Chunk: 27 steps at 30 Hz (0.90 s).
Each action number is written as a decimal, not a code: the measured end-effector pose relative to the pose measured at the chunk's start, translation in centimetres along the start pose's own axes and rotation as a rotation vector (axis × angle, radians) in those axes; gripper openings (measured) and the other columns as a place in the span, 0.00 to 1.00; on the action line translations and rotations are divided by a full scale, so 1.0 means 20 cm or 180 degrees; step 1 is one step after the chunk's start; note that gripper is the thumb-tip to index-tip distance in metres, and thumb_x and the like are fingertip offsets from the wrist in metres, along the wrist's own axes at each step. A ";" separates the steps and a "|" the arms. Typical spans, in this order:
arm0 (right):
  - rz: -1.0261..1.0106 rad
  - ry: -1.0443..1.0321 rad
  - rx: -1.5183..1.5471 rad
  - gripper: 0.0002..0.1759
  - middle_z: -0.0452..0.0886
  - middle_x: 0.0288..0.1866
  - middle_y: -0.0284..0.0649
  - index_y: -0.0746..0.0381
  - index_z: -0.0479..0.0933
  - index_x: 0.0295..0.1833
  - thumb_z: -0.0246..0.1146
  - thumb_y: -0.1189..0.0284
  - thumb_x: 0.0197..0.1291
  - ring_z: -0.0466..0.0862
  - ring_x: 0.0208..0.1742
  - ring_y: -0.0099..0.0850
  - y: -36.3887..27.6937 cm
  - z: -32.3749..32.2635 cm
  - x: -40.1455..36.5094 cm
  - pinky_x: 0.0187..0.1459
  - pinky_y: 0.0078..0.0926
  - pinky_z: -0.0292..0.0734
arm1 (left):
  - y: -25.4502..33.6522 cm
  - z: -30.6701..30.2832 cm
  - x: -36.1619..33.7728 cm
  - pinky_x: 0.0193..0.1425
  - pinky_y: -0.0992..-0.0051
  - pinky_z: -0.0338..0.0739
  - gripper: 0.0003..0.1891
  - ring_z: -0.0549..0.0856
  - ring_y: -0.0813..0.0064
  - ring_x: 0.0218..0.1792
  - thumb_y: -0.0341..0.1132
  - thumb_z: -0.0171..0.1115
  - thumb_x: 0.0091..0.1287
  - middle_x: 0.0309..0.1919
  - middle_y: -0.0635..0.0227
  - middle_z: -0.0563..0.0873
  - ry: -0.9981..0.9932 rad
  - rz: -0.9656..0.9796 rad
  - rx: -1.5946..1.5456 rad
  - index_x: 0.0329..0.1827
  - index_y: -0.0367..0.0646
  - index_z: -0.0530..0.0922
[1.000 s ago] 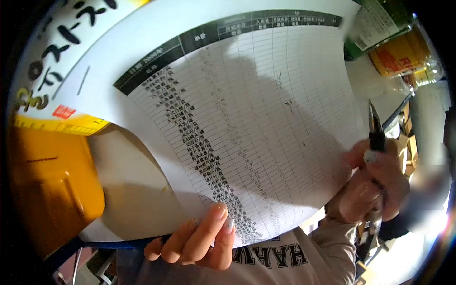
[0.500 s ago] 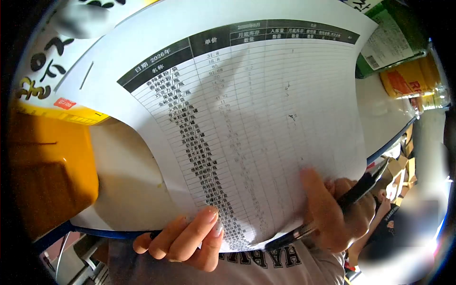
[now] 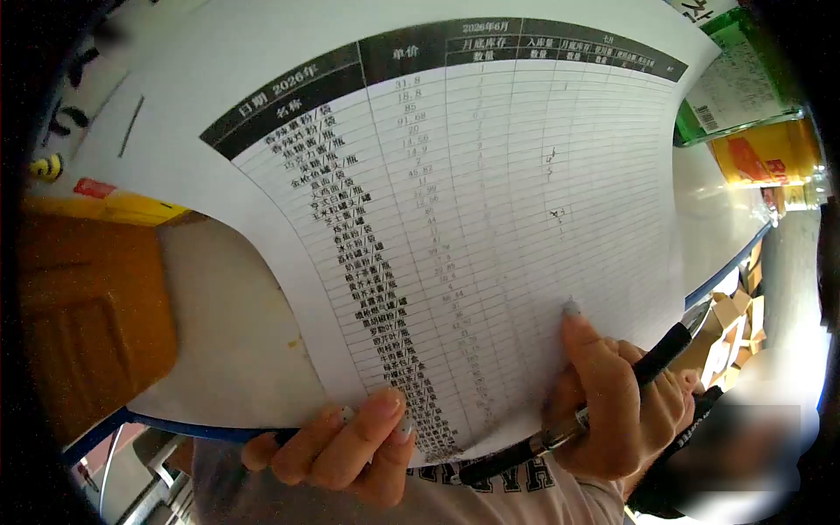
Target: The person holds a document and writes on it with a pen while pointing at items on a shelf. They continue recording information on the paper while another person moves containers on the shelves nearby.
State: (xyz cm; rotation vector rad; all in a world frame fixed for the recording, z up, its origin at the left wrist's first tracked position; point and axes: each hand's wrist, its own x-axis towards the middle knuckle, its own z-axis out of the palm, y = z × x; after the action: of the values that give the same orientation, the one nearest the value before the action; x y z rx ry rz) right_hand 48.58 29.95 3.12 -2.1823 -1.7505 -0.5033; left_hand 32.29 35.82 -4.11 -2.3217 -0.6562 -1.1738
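Observation:
A printed inventory sheet (image 3: 490,262) with Chinese text, a dark header row and ruled columns fills the middle of the head view, its lower part curled up. My left hand (image 3: 341,451) pinches its lower left edge between closed fingers. At the lower right, my right hand (image 3: 612,402) is closed around a black pen (image 3: 661,354) with a clear section in its barrel, which lies slantwise across the hand. The right thumb rests on the sheet's printed side. A few small handwritten marks show in the right columns.
An orange-brown container (image 3: 96,306) stands on the left of the blue-edged white table (image 3: 227,324). Green packaging (image 3: 739,79) and a yellow-labelled jar (image 3: 761,157) stand at the upper right. Cardboard boxes (image 3: 722,328) and another person (image 3: 682,472) appear at the right.
The sheet's header has shifted slightly up, and its print is sharper. My right hand and the pen have turned a little, the pen's lower end moving left. The other person fills more of the lower right.

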 end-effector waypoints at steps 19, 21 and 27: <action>-0.0421 0.0304 0.0485 0.11 0.71 0.10 0.38 0.65 0.76 0.26 0.52 0.81 0.32 0.67 0.08 0.23 -0.15 0.10 -0.05 0.19 0.19 0.64 | -0.02 -0.06 -0.10 0.53 0.70 0.52 0.09 0.68 0.84 0.38 0.50 0.45 0.60 0.33 0.89 0.74 -0.0241 0.0088 -0.0012 0.34 0.59 0.63; -0.0399 0.0204 0.0532 0.10 0.71 0.10 0.37 0.65 0.76 0.26 0.52 0.80 0.33 0.68 0.09 0.24 -0.15 0.09 -0.06 0.19 0.19 0.64 | 0.01 -0.06 -0.10 0.59 0.68 0.48 0.10 0.66 0.88 0.42 0.52 0.46 0.59 0.33 0.96 0.72 -0.0376 -0.0247 0.0098 0.33 0.60 0.62; -0.0568 0.0147 0.0654 0.09 0.70 0.09 0.36 0.62 0.77 0.29 0.54 0.79 0.38 0.69 0.09 0.22 -0.16 0.09 -0.05 0.18 0.17 0.63 | 0.05 -0.04 -0.10 0.58 0.67 0.48 0.09 0.66 0.89 0.41 0.50 0.46 0.59 0.32 0.96 0.72 -0.0278 -0.0561 0.0059 0.32 0.61 0.61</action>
State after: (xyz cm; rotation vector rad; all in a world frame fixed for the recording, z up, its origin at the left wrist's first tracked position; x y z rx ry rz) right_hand 45.33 30.46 1.16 -1.8728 -1.8913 -0.3913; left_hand 31.25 34.19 -5.57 -2.3491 -0.9151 -1.1406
